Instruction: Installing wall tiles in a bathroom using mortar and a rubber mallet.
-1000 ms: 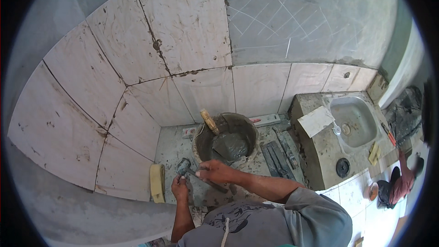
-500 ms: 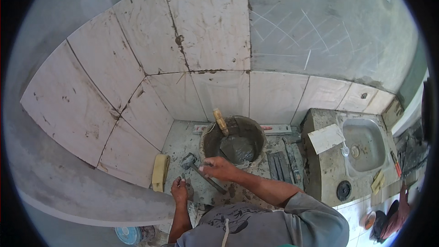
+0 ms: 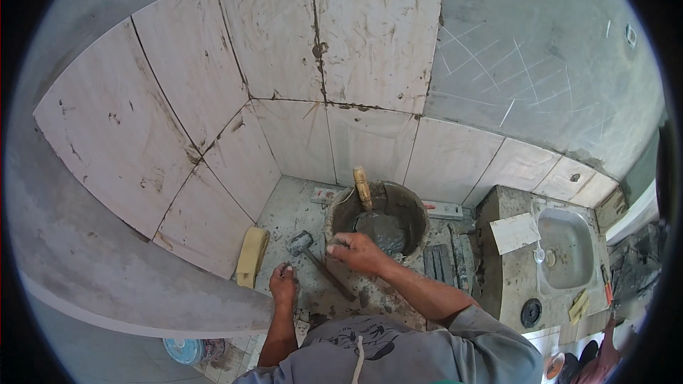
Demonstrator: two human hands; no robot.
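My right hand (image 3: 358, 252) is closed with bent fingers, held above the near rim of a mortar-stained bucket (image 3: 334, 227). Lower and to its left, my left hand (image 3: 282, 281) has its fingers drawn together. What either hand holds, if anything, is too small to make out. Between and beyond the hands a hammer (image 3: 329, 272) with a dark handle lies on the dirty slab (image 3: 284, 203). Wet grey mortar (image 3: 388, 231) fills the bucket's bottom, and a trowel's wooden handle (image 3: 362, 186) leans up against its far wall.
A folded yellowish pad (image 3: 252, 256) lies left of the hammer. Behind the bucket is a spirit level (image 3: 446, 210). To the right stand a counter with a steel sink (image 3: 569, 249), a tile offcut (image 3: 514, 232) and a black round part (image 3: 531, 312). Another person (image 3: 605, 355) is at lower right.
The view has swung, so the bucket and wall tiles sit farther right in it. Both hands keep nearly the same closed pose, and the hammer and trowel lie as before.
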